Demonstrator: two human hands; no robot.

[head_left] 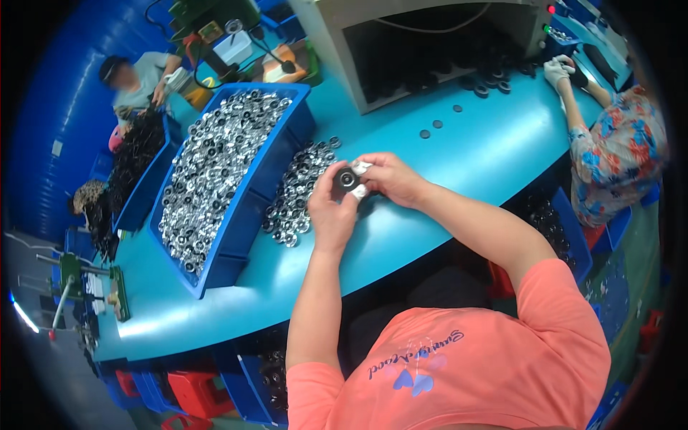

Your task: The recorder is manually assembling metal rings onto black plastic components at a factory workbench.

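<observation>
My left hand (332,208) and my right hand (393,178) meet above the teal table, both closed on a small round black part (347,179) with a silver ring at its centre. White covers wrap some of the fingertips, and the part's underside is hidden by my fingers. Just left of my left hand, a loose pile of shiny metal rings with dark centres (299,188) lies on the table. Beyond the pile stands a large blue bin (244,208), heaped with similar rings (222,165).
Several dark discs (437,125) lie on the teal table (494,143) ahead. A grey box-like machine (335,50) stands behind, with black round parts (491,84) at its opening. At right sits a gloved co-worker (616,143); another person (140,82) works at far left beside a bin of black pieces (140,161).
</observation>
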